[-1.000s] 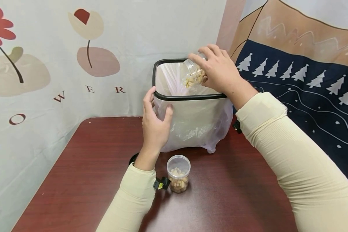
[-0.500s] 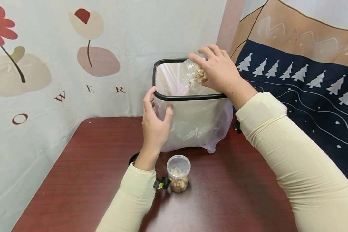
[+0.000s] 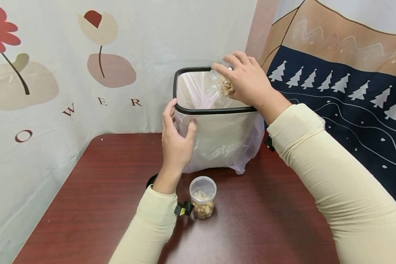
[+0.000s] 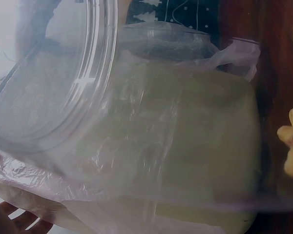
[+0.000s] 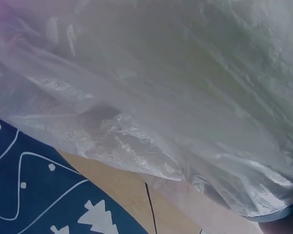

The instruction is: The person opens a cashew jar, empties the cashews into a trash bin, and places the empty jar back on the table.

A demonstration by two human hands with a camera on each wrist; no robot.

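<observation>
My right hand [image 3: 249, 79] grips a clear plastic jar [image 3: 222, 80] above the right part of the trash can's opening. The jar is tilted, its mouth to the left and down, with tan nut-like pieces inside. My left hand [image 3: 177, 141] holds the front left corner of the trash can [image 3: 222, 139], thumb on the front wall and fingers round the side. A thin lilac bag lines the can, held under its black rim [image 3: 214, 111]. A second clear jar [image 3: 202, 198], uncapped and partly filled with cashew-like pieces, stands upright near my left wrist.
The can stands at the back of a dark red wooden table [image 3: 118, 205]. A black round object [image 3: 151, 180] is mostly hidden behind my left wrist. Behind hang a flower-printed cloth [image 3: 151, 36] and a navy tree-patterned cloth [image 3: 349, 110].
The jar in my right hand has tipped and shifted slightly left, and the pieces at its mouth a second ago no longer show there. My left hand and the second jar have stayed put.
</observation>
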